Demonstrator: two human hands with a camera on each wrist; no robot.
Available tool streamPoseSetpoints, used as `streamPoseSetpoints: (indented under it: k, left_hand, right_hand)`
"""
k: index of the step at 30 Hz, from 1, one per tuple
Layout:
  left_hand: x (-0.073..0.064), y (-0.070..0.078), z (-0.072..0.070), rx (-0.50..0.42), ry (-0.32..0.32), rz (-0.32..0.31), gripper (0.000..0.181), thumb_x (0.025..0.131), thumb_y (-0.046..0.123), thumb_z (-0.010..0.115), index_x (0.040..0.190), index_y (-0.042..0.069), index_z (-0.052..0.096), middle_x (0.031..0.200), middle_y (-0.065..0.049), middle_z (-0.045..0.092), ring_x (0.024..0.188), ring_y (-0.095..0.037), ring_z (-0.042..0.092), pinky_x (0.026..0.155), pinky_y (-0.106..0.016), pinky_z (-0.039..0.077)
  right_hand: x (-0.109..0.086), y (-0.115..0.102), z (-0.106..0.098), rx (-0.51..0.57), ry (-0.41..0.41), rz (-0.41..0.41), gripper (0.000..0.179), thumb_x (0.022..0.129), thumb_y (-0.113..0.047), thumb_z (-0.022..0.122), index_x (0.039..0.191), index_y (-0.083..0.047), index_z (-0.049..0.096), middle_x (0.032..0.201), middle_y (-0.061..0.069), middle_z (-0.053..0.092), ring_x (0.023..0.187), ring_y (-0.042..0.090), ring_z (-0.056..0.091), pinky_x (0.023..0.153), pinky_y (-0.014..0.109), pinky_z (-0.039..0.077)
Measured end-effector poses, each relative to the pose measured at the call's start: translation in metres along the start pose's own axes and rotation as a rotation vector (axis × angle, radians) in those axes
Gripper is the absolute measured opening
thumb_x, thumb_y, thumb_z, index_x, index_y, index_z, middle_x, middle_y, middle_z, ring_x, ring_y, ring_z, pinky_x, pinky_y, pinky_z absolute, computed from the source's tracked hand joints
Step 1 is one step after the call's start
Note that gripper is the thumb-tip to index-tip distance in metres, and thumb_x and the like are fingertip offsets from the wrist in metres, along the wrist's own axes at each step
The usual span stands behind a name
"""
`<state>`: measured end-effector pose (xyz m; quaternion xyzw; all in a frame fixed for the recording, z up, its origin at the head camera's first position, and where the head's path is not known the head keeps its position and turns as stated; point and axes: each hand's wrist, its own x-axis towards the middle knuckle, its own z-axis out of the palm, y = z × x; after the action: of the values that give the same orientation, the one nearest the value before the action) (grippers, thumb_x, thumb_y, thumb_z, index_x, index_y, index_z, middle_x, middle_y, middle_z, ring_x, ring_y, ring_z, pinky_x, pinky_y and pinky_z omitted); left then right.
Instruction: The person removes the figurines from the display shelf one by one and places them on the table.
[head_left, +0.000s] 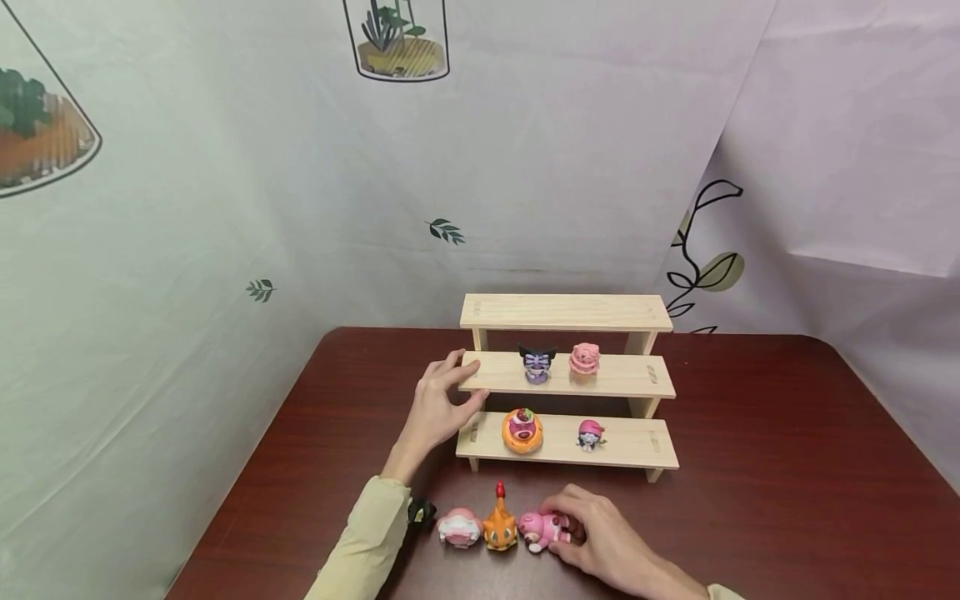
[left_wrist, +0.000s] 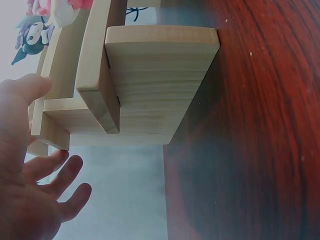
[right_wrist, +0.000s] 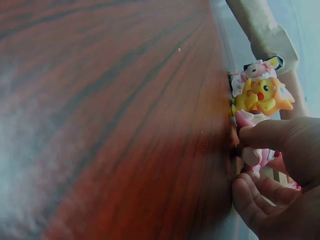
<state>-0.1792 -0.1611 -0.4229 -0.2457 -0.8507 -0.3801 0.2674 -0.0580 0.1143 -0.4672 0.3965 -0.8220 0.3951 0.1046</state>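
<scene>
My right hand (head_left: pixel 600 537) pinches a pink toy figure (head_left: pixel 542 530) lying low at the table's front, thumb on one side and fingers on the other. In the right wrist view, the pink figure (right_wrist: pixel 257 155) is partly hidden by the fingers. My left hand (head_left: pixel 438 404) grips the left end of the middle tier of a wooden three-step display stand (head_left: pixel 566 312), thumb at the front edge, index finger behind. Its other fingers (left_wrist: pixel 75 200) hang off the wood. An orange figure (head_left: pixel 500 529) with a red-tipped tail sits beside the pink one, then a pink-and-white figure (head_left: pixel 460 528).
A black-and-purple figure (head_left: pixel 537 365) and a pink pig-like figure (head_left: pixel 584 360) stand on the middle tier. The bottom tier bears an orange ring-shaped figure (head_left: pixel 522 431) and a small pink-capped figure (head_left: pixel 590 435). A dark object (head_left: pixel 422 512) lies by the left sleeve.
</scene>
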Motion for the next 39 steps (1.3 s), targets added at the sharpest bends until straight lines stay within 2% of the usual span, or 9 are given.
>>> streamPoseSetpoints:
  k: [10, 29, 39]
  left_hand:
    - [-0.0008, -0.0004, -0.0001, 0.0, 0.002, -0.005, 0.043, 0.08, 0.016, 0.083, 0.12, 0.001, 0.073, 0.132, -0.027, 0.059, 0.115, -0.044, 0.055, 0.091, -0.061, 0.045]
    - [-0.0008, 0.0013, -0.0007, 0.003, -0.008, -0.018, 0.044, 0.081, 0.016, 0.083, 0.121, 0.001, 0.073, 0.134, -0.025, 0.058, 0.117, -0.043, 0.054, 0.092, -0.061, 0.045]
    - [0.0, 0.0016, -0.0008, -0.002, -0.007, -0.015, 0.044, 0.08, 0.016, 0.083, 0.12, 0.0, 0.072, 0.133, -0.028, 0.058, 0.115, -0.044, 0.055, 0.091, -0.062, 0.045]
  right_hand:
    - [-0.0007, 0.0019, 0.0024, -0.034, -0.01, -0.005, 0.046, 0.067, -0.006, 0.088, 0.108, -0.018, 0.07, 0.099, -0.012, 0.063, 0.087, 0.005, 0.06, 0.073, 0.027, 0.05]
    - [-0.0007, 0.0027, 0.0028, -0.032, -0.017, 0.022, 0.047, 0.068, -0.005, 0.089, 0.109, -0.018, 0.07, 0.101, -0.012, 0.063, 0.089, 0.004, 0.059, 0.074, 0.028, 0.051]
    - [-0.0018, 0.0009, 0.0021, -0.049, -0.014, 0.025, 0.046, 0.068, -0.006, 0.088, 0.109, -0.018, 0.07, 0.101, -0.012, 0.063, 0.088, 0.004, 0.06, 0.073, 0.029, 0.051]
